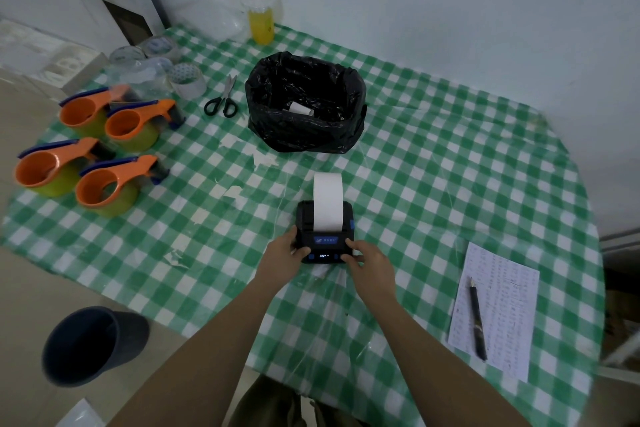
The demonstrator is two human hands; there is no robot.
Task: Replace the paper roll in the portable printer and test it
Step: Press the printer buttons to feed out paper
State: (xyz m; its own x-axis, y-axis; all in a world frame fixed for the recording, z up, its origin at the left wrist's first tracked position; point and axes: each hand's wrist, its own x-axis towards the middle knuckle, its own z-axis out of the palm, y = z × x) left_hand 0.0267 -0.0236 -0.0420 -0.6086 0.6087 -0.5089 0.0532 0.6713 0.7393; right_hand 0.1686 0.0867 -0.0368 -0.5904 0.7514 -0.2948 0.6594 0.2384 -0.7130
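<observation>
A small black portable printer (325, 240) sits on the green checked tablecloth (433, 166) near the table's middle. A wide strip of white paper (328, 201) rises out of its slot and curls away from me. Its small display is lit. My left hand (285, 251) grips the printer's left side, thumb on the front panel. My right hand (369, 258) holds the right side, fingers at the front right corner. A black bag-lined bin (304, 104) stands behind the printer with a white paper roll core (299, 108) inside.
Several orange tape dispensers (93, 152) and tape rolls (187, 80) lie at the left, with scissors (222, 99) beside them. A yellow drink cup (261, 21) stands at the back. A printed sheet (498, 308) with a pen (477, 319) lies at the right. A dark bucket (90, 345) sits on the floor.
</observation>
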